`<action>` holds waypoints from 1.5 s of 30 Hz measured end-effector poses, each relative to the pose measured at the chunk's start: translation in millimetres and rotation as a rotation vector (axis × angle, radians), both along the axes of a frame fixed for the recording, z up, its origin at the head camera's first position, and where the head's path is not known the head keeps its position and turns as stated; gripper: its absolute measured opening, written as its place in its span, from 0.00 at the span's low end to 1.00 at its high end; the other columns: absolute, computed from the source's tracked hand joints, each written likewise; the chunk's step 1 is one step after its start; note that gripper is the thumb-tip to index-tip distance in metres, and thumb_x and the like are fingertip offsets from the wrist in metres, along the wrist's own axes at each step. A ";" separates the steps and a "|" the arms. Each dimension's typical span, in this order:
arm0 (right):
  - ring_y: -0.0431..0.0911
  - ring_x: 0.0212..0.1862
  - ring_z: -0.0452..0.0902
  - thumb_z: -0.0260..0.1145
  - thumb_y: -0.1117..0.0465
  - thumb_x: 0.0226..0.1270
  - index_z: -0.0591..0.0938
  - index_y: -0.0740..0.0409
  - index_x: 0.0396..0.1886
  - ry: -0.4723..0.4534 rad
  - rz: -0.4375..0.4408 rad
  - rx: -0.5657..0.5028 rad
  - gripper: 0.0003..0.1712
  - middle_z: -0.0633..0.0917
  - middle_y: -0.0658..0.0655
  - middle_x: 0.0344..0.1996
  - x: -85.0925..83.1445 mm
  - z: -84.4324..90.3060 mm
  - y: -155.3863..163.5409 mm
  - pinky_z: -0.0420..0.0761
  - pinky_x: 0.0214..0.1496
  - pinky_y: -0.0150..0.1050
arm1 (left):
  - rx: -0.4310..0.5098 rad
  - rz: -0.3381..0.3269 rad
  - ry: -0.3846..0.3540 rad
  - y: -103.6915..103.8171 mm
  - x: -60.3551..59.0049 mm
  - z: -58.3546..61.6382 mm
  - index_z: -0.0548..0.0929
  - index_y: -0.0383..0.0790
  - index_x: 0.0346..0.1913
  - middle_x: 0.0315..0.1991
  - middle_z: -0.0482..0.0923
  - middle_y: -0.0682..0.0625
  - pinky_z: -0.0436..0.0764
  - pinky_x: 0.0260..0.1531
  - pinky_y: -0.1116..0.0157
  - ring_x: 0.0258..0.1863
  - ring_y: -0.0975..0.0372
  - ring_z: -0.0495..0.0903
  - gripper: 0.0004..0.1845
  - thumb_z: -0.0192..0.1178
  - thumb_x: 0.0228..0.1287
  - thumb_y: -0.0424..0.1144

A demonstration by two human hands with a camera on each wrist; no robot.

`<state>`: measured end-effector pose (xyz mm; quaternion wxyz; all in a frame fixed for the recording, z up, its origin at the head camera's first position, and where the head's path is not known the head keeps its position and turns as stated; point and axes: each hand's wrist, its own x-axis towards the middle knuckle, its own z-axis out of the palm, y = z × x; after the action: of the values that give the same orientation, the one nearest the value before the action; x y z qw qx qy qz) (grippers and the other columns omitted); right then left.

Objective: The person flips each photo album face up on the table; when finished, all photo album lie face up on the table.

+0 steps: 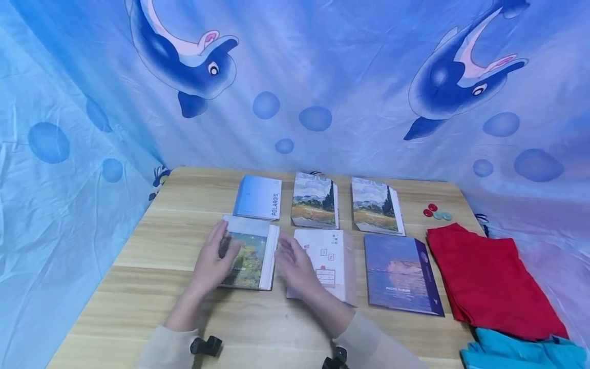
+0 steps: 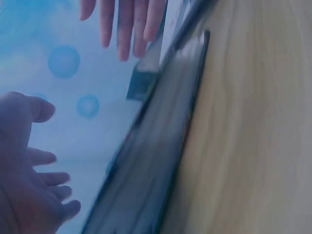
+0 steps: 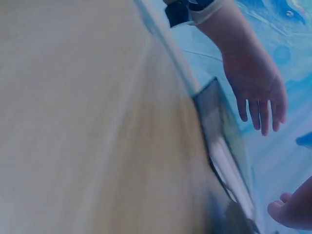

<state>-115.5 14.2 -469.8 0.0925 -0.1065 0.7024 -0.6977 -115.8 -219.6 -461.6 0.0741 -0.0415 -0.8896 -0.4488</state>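
Note:
A photo album with a painted landscape cover (image 1: 249, 256) lies on the wooden table (image 1: 152, 287), front left. My left hand (image 1: 213, 256) is over its left half with straight fingers and holds nothing. My right hand (image 1: 294, 262) is just right of that album, over the edge of a white album (image 1: 329, 261), fingers relaxed and empty. In the left wrist view the left hand (image 2: 34, 195) and the right hand's fingers (image 2: 124, 24) flank the album's edge (image 2: 146, 170). In the right wrist view the left hand (image 3: 256, 83) is above the album (image 3: 222, 131). Whether either hand touches an album is unclear.
Behind lie a blue POLAROID album (image 1: 258, 197) and two landscape-cover albums (image 1: 315, 201) (image 1: 375, 206). A purple album (image 1: 398, 271) lies right of the white one. A red cloth (image 1: 488, 279), a teal cloth (image 1: 521, 351) and small round chips (image 1: 435, 211) are at the right. A dolphin curtain surrounds the table.

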 end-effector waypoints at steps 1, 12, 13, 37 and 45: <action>0.58 0.75 0.61 0.58 0.60 0.78 0.63 0.67 0.75 0.007 0.001 0.011 0.32 0.67 0.68 0.73 -0.6 3.1 4.8 0.59 0.78 0.49 | 0.003 -0.009 0.026 5.7 -0.9 0.7 0.56 0.31 0.78 0.79 0.51 0.34 0.51 0.73 0.36 0.77 0.39 0.51 0.38 0.58 0.75 0.44; 0.56 0.75 0.62 0.62 0.59 0.76 0.66 0.62 0.75 0.112 -0.161 0.104 0.32 0.69 0.64 0.73 -11.8 17.6 61.9 0.60 0.77 0.50 | 0.107 -0.111 0.100 73.3 -4.5 -6.7 0.62 0.36 0.77 0.78 0.55 0.38 0.52 0.74 0.39 0.78 0.44 0.52 0.34 0.58 0.75 0.45; 0.55 0.75 0.62 0.62 0.58 0.76 0.65 0.61 0.75 0.117 -0.183 0.119 0.33 0.69 0.63 0.73 -12.4 17.4 67.0 0.61 0.77 0.50 | 0.119 -0.121 0.099 79.0 -4.5 -7.8 0.62 0.36 0.77 0.79 0.55 0.39 0.51 0.74 0.40 0.78 0.45 0.51 0.34 0.57 0.75 0.45; 0.55 0.81 0.42 0.57 0.55 0.79 0.50 0.59 0.82 -0.209 -0.381 0.026 0.40 0.50 0.62 0.81 1.6 -24.4 122.8 0.43 0.81 0.50 | 0.209 -0.108 -0.113 160.7 7.9 -43.3 0.63 0.40 0.78 0.80 0.53 0.42 0.53 0.75 0.42 0.78 0.44 0.53 0.36 0.58 0.73 0.50; 0.60 0.78 0.51 0.57 0.57 0.79 0.56 0.62 0.80 -0.242 -0.462 -0.087 0.37 0.57 0.66 0.78 -1.2 -21.0 116.9 0.52 0.80 0.53 | 0.292 -0.116 -0.165 168.8 9.8 -48.1 0.67 0.41 0.76 0.80 0.54 0.45 0.51 0.75 0.42 0.78 0.45 0.52 0.34 0.60 0.71 0.47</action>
<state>-116.7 131.0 -490.7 0.0095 0.1371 0.6611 -0.7376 -106.0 -50.8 -509.7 -0.0198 -0.0447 -0.8142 -0.5785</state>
